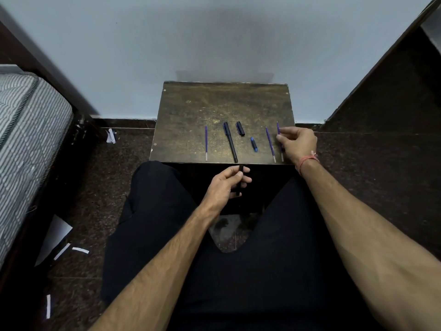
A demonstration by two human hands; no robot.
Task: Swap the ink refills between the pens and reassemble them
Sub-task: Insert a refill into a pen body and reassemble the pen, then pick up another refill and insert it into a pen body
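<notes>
On the small brown table (214,103) lie a blue refill (206,143) at the left, a whole black pen (230,142), a black cap (240,128), a blue cap (254,144) and a second blue refill (270,144). My right hand (298,144) pinches a third blue refill (278,129) at the table's right edge; its lower end shows under the hand. Just in front of the table's near edge, above my lap, my left hand (226,185) holds a black pen barrel (239,180) upright.
A striped mattress (28,144) on a dark bed frame stands at the left. White paper scraps (80,250) lie on the dark floor at the left. A dark panel (381,115) rises at the right, a pale wall behind the table.
</notes>
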